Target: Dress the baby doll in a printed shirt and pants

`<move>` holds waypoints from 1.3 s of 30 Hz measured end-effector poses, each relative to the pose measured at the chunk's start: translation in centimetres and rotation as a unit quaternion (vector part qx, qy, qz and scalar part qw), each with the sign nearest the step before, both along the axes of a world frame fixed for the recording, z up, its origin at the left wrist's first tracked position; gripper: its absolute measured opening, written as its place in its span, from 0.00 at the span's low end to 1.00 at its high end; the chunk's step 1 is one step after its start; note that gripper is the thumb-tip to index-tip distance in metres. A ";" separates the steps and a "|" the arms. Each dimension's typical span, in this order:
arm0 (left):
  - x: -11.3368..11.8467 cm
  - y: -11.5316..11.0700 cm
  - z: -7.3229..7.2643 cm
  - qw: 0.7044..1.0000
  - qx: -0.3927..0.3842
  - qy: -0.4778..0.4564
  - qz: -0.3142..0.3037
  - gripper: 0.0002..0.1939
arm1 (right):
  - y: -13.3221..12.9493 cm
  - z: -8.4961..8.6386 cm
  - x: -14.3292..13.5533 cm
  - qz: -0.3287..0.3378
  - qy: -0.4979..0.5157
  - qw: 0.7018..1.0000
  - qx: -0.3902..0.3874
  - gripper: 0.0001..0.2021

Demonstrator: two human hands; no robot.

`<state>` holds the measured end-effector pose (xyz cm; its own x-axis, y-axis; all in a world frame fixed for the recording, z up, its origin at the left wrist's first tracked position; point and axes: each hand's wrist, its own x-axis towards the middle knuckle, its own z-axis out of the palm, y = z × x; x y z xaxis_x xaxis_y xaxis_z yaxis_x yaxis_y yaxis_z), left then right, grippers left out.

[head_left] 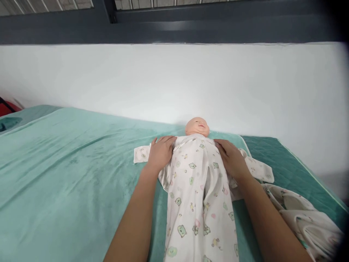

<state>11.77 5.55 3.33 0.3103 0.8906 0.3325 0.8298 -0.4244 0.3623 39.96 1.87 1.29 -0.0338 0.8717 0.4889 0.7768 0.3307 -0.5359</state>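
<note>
A baby doll lies on its back, its bare head close to the wall. White baby clothes printed with small green bears cover its body and stretch toward me past the bottom of the view. One sleeve spreads out to the left, the other sleeve to the right. My left hand rests against the doll's left-side shoulder area in the view, fingers extended over the cloth. At the opposite shoulder, my right hand lies on the garment with fingers stretched out; its fingertips are partly hidden.
Light green sheet covers the bed, with a darker green quilted mat at the right. Crumpled printed cloth lies at the lower right. Behind stands a white wall under a dark window frame. Something red shows far left.
</note>
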 end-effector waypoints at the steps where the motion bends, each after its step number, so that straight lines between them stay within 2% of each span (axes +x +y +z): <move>1: -0.1 0.1 -0.2 1.000 -0.006 0.004 0.004 0.26 | 0.2 -0.2 0.2 -0.019 -0.009 1.000 -0.010 0.20; 5: -0.5 0.4 -0.7 0.999 -0.015 0.008 0.049 0.23 | 0.7 -1.1 1.6 -0.092 -0.039 0.992 -0.073 0.22; 8: -0.8 0.5 -0.8 0.996 -0.015 -0.004 0.083 0.22 | 0.3 -0.7 1.7 -0.089 -0.014 0.994 -0.065 0.21; 12: -1.0 0.5 -0.8 0.995 -0.015 -0.016 0.102 0.20 | -0.6 2.1 -0.6 -0.074 0.050 0.996 0.005 0.17; 14: -1.1 0.5 -0.8 0.994 -0.017 -0.019 0.105 0.20 | -0.5 4.2 -2.8 -0.044 0.067 0.997 -0.004 0.15; 15: -1.1 0.5 -0.8 0.994 -0.016 -0.018 0.110 0.20 | -0.1 5.2 -4.1 -0.014 0.049 0.998 -0.023 0.14; 17: -1.2 0.5 -0.8 0.991 -0.011 -0.011 0.130 0.20 | 1.2 6.8 -7.2 0.063 -0.049 0.994 -0.078 0.15; 19: -1.2 0.4 -0.7 0.988 -0.010 -0.003 0.152 0.19 | 2.9 7.8 -10.6 0.121 -0.183 0.969 -0.115 0.17; 22: -1.3 0.3 -0.6 0.986 -0.024 0.014 0.166 0.19 | 5.2 8.1 -15.2 0.145 -0.362 0.901 -0.189 0.15; 25: -1.4 0.3 -0.6 0.983 -0.040 0.036 0.173 0.19 | 6.7 7.7 -17.6 0.138 -0.399 0.879 -0.220 0.19; 27: -1.4 0.3 -0.7 0.982 -0.039 0.042 0.179 0.18 | 7.0 7.6 -17.8 0.141 -0.409 0.870 -0.236 0.22; 30: -1.4 0.3 -0.7 0.982 -0.029 0.040 0.182 0.19 | 6.9 7.8 -16.9 0.149 -0.419 0.862 -0.242 0.18; 35: -1.6 0.3 -0.5 0.978 -0.032 0.040 0.202 0.20 | 6.1 8.9 -14.8 0.137 -0.412 0.873 -0.221 0.11; 39: -2.2 0.4 -0.4 0.969 -0.067 0.023 0.238 0.19 | 5.9 9.9 -12.6 0.124 -0.401 0.882 -0.215 0.10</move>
